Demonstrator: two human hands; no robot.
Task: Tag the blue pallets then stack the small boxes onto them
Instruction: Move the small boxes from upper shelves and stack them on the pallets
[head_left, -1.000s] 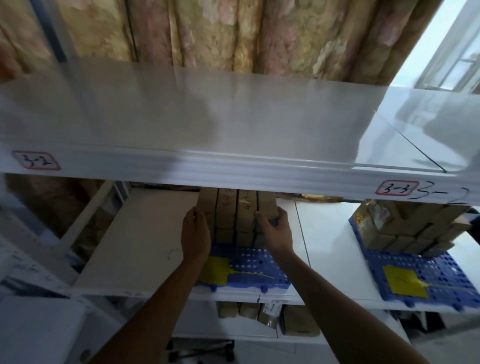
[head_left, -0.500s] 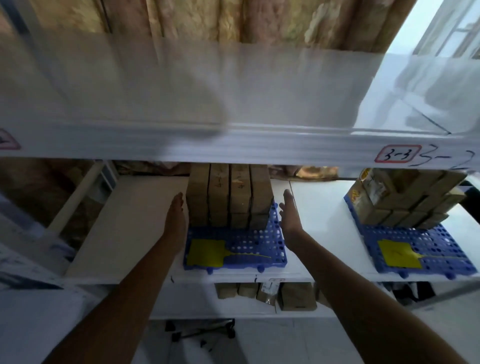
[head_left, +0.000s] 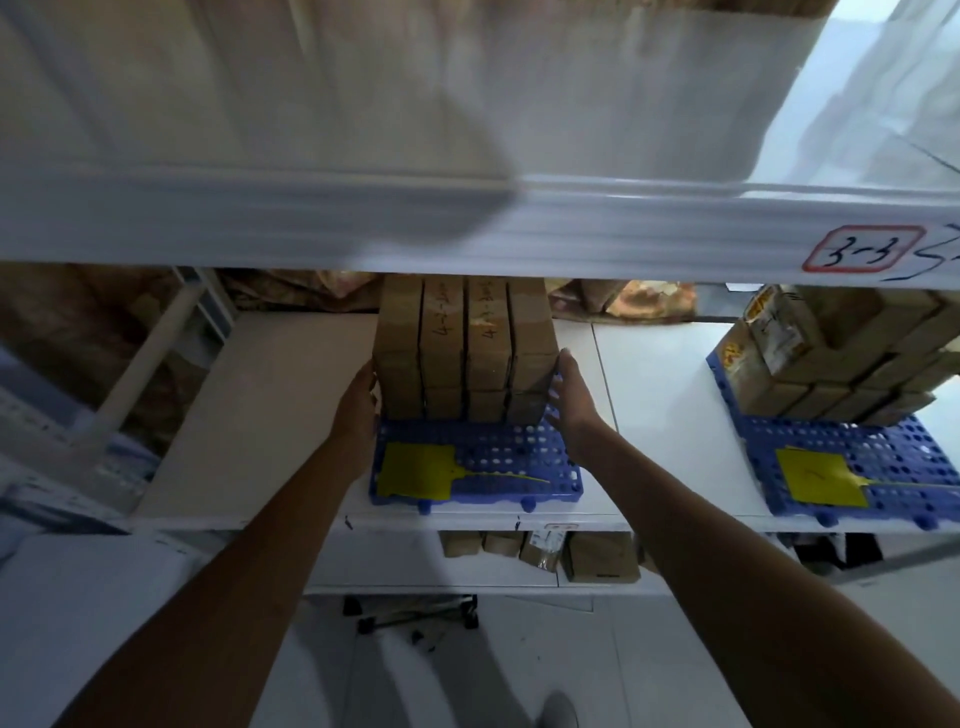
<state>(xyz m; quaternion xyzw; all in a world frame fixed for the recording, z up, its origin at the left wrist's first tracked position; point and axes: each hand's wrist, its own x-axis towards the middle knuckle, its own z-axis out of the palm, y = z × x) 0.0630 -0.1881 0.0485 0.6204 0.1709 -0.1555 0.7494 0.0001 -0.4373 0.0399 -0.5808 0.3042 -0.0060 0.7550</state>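
So the block of small boxes (head_left: 465, 348) sits on the far half of the blue pallet (head_left: 475, 460), on the middle shelf (head_left: 670, 410), and it runs long from near to far, four narrow columns side by side. The left hand (head_left: 358, 410) is flat against the left face of the block and the right hand (head_left: 569, 400) flat against the right face, so the boxes lie squarely between the two hands. Neither grip is really clenched on anything; fingers look straight, just pressing or squaring up the sides. Both hands are about equally near, so whatever comes next probably needs both.

The near half of the pallet is still bare apart from the yellow tag (head_left: 418, 470) lying on it, so to me that's the open spot for more boxes.

Stuff around: a second blue pallet (head_left: 852, 457) off to the right with its own yellow tag (head_left: 821, 478) and a messier pile of boxes (head_left: 831, 364). The upper shelf (head_left: 467, 228) hangs low over the block, so not much headroom for lifting anything over the top. More boxes (head_left: 600, 556) sit on the shelf below.
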